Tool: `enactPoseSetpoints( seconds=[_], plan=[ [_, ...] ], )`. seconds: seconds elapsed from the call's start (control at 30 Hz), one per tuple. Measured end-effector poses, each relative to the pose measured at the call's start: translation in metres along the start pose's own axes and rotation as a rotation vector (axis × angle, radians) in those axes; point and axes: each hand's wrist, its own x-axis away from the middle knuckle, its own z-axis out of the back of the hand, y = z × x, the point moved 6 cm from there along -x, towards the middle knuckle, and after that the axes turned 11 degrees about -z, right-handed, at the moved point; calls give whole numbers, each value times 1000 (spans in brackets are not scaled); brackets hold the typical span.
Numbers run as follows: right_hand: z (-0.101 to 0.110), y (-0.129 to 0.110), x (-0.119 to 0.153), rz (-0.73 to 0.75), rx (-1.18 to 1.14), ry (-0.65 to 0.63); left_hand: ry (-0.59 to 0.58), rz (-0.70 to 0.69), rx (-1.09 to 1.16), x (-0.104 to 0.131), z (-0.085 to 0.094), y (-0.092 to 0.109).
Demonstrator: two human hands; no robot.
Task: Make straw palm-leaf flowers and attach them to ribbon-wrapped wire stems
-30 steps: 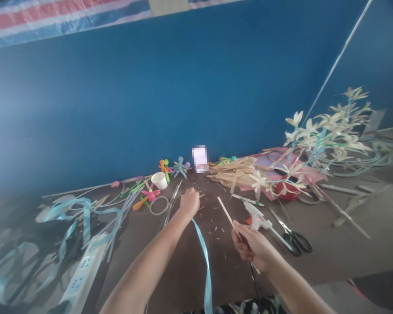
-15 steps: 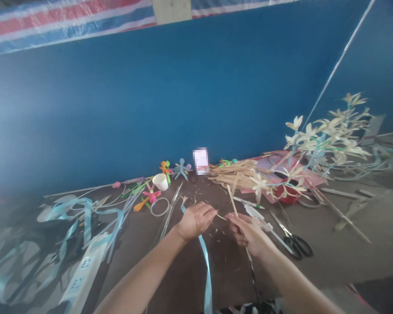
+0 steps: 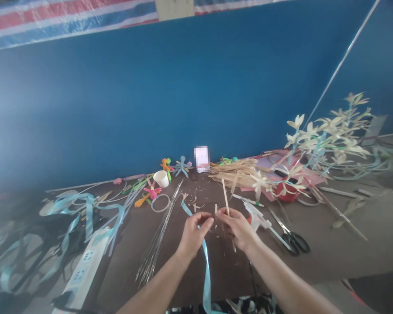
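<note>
My left hand (image 3: 198, 229) is over the middle of the brown table, thumb and fingers curled close together; anything between its fingertips is too small to make out. My right hand (image 3: 233, 224) grips a thin pale wooden strip (image 3: 225, 196) that stands up between the fingers and comes out below the hand. A short pale scrap (image 3: 215, 210) shows at its fingertips, in the narrow gap between both hands. Light blue ribbon (image 3: 207, 270) runs beneath my left hand towards the front edge. A white glue gun (image 3: 257, 218) lies just right of my right hand.
Black-handled scissors (image 3: 293, 237) lie at the right. Thin wires (image 3: 160, 231), a clear ring (image 3: 160, 203) and a white cup (image 3: 161, 179) are at the left. Dry husk strips (image 3: 239, 172) and pale flowers (image 3: 330, 131) stand behind. A power strip (image 3: 83, 270) lies front left.
My left hand has turned, its fingers now pointing up and inward. My right hand has shifted slightly left with the strip, which stands more upright. The thin piece stretched between the hands no longer spans them.
</note>
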Motion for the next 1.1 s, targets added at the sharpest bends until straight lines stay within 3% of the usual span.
enactPoseSetpoints(
  seconds=[0.1,0.23,0.57,0.83,1.1],
  plan=[
    [-2,1,0,11,-24,14,27,163,196,6,-7,-10],
    [-3,5,2,-4,-35,21,71,247,301,7,-12,-18],
    [1,12,0,-19,-30,-19,82,290,367,13,-21,-32],
    [4,6,1,19,53,39,79,270,261,18,-17,-35],
    [0,8,5,-2,150,12,126,333,359,23,-13,-36]
  ],
)
